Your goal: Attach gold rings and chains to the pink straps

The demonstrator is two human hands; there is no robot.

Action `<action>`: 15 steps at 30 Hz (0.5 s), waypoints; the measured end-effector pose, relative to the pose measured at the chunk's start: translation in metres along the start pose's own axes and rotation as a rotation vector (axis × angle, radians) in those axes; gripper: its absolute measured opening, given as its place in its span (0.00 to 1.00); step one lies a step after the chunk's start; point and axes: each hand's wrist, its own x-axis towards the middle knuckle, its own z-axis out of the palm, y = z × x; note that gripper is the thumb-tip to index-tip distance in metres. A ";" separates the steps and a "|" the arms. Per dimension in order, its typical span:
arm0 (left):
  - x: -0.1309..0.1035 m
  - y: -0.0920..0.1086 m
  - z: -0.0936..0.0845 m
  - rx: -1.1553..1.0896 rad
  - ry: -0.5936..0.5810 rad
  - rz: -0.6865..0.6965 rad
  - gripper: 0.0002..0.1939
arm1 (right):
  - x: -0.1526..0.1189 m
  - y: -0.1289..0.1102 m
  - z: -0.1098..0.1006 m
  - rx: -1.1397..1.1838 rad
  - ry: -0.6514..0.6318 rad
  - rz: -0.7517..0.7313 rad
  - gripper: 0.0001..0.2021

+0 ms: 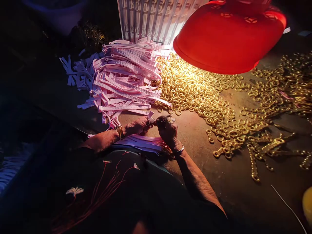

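Near the table's front edge, my left hand (pixel 140 125) is closed, with the end of a pink strap showing at its fingertips. My right hand (pixel 167 128) is closed close beside it, fingertips almost meeting the left ones; what it grips is too small and dark to make out. Just beyond my hands lies a heap of pink straps (pixel 126 78). To its right spreads a pile of gold rings (pixel 192 87). More pale pink straps (pixel 138 143) lie between my forearms and my body.
A red lamp shade (pixel 229 39) hangs low over the rings. Behind the straps stands a ribbed, shiny panel (pixel 156 19). Linked gold rings (pixel 253 162) lie at the right, with a thin wire (pixel 289 208) and a yellow object (pixel 307 204) nearer the front.
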 end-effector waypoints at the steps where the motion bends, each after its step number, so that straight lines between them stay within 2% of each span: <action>1: 0.001 0.001 0.001 -0.021 0.004 0.060 0.07 | 0.005 -0.001 -0.004 0.099 0.031 0.025 0.11; 4: 0.004 0.007 0.003 -0.100 0.003 0.196 0.12 | 0.023 -0.006 -0.018 0.525 0.092 0.132 0.15; 6: 0.006 0.011 0.004 -0.133 0.044 0.208 0.15 | 0.031 -0.009 -0.027 0.780 0.094 0.222 0.19; 7: 0.008 0.014 0.004 -0.138 0.069 0.197 0.16 | 0.032 -0.010 -0.031 0.836 0.091 0.255 0.20; 9: 0.010 0.017 0.004 -0.134 0.100 0.180 0.16 | 0.030 -0.012 -0.032 0.802 0.087 0.273 0.19; 12: 0.015 0.020 0.003 -0.110 0.109 0.168 0.13 | 0.022 -0.012 -0.025 0.573 0.060 0.247 0.16; 15: 0.019 0.020 0.004 -0.090 0.100 0.158 0.10 | 0.017 -0.010 -0.015 0.438 0.048 0.236 0.16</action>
